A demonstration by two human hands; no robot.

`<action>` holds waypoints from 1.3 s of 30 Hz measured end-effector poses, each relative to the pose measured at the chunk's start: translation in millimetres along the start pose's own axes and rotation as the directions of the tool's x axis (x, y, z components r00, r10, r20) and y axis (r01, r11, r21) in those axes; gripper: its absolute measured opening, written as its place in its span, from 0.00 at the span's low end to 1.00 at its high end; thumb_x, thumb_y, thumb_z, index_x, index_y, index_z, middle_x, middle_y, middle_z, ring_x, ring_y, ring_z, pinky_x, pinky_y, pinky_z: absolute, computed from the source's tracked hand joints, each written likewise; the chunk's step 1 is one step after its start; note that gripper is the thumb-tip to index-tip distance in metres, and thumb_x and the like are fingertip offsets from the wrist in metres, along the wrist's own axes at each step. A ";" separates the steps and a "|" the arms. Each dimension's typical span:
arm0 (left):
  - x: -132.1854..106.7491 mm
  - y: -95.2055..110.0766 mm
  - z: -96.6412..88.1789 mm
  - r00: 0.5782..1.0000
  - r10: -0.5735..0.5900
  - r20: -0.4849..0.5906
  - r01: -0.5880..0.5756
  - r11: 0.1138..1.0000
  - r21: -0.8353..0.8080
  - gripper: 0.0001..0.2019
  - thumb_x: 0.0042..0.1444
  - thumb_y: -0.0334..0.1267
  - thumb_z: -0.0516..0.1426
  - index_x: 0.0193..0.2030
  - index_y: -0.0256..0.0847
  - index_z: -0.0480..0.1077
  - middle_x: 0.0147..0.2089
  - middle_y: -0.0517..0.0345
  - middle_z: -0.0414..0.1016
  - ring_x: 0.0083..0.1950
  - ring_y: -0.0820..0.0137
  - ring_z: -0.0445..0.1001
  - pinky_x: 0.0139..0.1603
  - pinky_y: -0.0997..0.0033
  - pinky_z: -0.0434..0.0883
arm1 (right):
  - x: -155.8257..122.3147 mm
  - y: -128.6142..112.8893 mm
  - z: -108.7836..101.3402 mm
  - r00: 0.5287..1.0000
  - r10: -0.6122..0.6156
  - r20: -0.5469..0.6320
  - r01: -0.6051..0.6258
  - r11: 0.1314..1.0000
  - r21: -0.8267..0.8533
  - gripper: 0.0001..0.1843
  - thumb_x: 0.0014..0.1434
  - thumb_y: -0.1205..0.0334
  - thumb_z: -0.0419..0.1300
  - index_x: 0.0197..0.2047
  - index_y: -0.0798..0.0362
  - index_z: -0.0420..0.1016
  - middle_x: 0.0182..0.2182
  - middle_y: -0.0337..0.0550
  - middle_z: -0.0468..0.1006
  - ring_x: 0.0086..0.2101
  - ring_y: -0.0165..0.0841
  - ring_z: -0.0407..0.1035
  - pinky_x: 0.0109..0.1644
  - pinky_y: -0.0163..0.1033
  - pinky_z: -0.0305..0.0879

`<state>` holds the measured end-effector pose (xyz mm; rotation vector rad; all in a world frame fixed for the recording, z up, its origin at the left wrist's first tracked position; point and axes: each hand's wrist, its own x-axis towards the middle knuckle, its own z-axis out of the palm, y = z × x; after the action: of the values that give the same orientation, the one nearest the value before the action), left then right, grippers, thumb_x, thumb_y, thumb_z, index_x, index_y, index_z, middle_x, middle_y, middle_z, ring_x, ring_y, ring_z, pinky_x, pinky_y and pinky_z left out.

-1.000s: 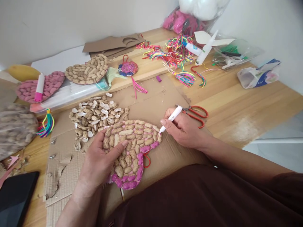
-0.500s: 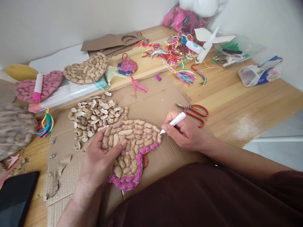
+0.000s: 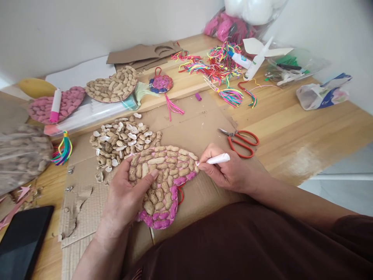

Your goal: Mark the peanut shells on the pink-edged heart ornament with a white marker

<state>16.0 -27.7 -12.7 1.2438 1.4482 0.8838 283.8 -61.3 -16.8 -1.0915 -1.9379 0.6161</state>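
We can't see the peanut heart (image 3: 164, 175) under our left hand (image 3: 128, 196), which lies flat, fingers spread across its left half on the cardboard (image 3: 201, 128), while our right hand (image 3: 230, 171) pinches a white pen (image 3: 218, 158), tip touching the heart's right edge.

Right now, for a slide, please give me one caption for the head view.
Left hand holds a peanut-shell heart on cardboard while the right hand puts a white marker to its edge.

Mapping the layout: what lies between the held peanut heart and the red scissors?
The right hand gripping a white marker, tip at the heart; head view.
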 end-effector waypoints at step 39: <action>2.7 -6.0 -2.7 0.997 0.059 0.054 -0.062 0.997 0.043 0.32 0.46 0.48 0.71 0.57 0.41 0.71 0.49 0.50 0.82 0.47 0.55 0.82 0.46 0.58 0.79 | 25.4 -18.0 -5.8 0.962 0.257 0.091 -0.241 0.957 -0.159 0.10 0.69 0.57 0.57 0.37 0.52 0.68 0.27 0.37 0.72 0.27 0.31 0.63 0.33 0.38 0.54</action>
<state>11.8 -26.1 -18.3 1.3407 1.4018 0.8571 272.7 -48.4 9.9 -1.4372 -1.9806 0.6906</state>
